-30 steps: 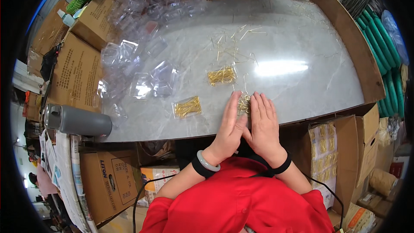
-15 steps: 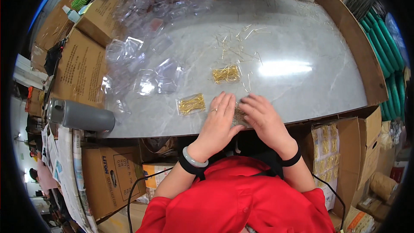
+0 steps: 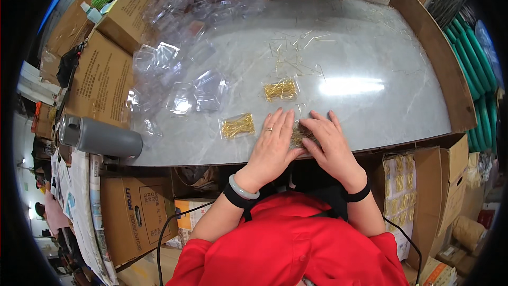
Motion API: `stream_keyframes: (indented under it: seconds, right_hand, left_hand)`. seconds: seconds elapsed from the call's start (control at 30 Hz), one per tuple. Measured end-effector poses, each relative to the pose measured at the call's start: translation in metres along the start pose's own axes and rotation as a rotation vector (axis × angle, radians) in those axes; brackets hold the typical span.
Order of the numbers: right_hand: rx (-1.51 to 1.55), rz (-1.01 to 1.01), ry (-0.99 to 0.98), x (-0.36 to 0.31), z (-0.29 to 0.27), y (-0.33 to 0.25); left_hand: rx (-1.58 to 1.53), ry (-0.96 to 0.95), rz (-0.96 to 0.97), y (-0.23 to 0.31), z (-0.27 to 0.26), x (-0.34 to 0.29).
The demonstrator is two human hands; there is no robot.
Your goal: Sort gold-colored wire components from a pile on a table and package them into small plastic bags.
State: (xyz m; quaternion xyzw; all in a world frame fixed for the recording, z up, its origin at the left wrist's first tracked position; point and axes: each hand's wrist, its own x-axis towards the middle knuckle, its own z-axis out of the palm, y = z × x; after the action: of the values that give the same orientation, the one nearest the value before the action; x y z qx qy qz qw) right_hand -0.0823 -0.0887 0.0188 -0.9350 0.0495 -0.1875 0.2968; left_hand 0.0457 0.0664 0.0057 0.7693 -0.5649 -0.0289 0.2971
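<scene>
A bundle of thin metal wire pins [image 3: 299,134] lies at the table's near edge between my hands, partly covered by them. My left hand [image 3: 271,142] rests flat along its left side, fingers stretched out and thumb reaching toward the bundle's near end. Over its right side is my right hand [image 3: 329,146], fingers spread and slightly bent, thumb and fingertips touching the pins. Just beyond the fingertips a loose wire pin [image 3: 301,110] shows. Further left sits a clear plastic pack of gold pins [image 3: 238,125]; another gold-filled clear pack [image 3: 280,89] lies farther away.
Loose bent pins [image 3: 296,53] are scattered past the packs. Clear plastic boxes [image 3: 180,47] heap up on the left of the grey table [image 3: 381,47]. A grey bottle [image 3: 106,136] lies at the near left. Cardboard [image 3: 436,58] borders the right side.
My right hand's fingers have spread wider and shifted slightly right, exposing more of the bundle. The loose pin beyond the fingertips appears nearer to them. My left hand stays almost in place.
</scene>
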Motion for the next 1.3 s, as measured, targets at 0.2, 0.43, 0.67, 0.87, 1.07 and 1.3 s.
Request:
stream_keyframes:
  seconds: [0.2, 0.43, 0.67, 0.87, 1.07, 1.3]
  right_hand:
    - [0.157, -0.027, -0.011, -0.002, 0.002, 0.002]
    - [0.182, 0.073, 0.068, -0.005, -0.011, 0.0]
    - [0.329, 0.047, 0.043, -0.004, 0.005, -0.014]
    - [0.075, -0.012, -0.006, 0.001, -0.004, -0.003]
    - [-0.106, -0.039, 0.112, 0.001, 0.006, 0.001]
    - [-0.183, -0.018, 0.204, 0.001, 0.01, -0.001]
  left_hand:
    - [-0.033, -0.029, -0.005, -0.001, -0.003, 0.001]
    - [-0.044, -0.072, 0.053, 0.004, -0.005, 0.006]
    - [-0.023, 0.002, 0.053, 0.007, 0.013, 0.009]
    - [-0.199, 0.1, 0.04, 0.002, 0.012, 0.005]
    - [-0.484, -0.007, -0.023, -0.008, -0.007, -0.002]
    - [-0.355, -0.096, -0.016, -0.003, -0.019, -0.003]
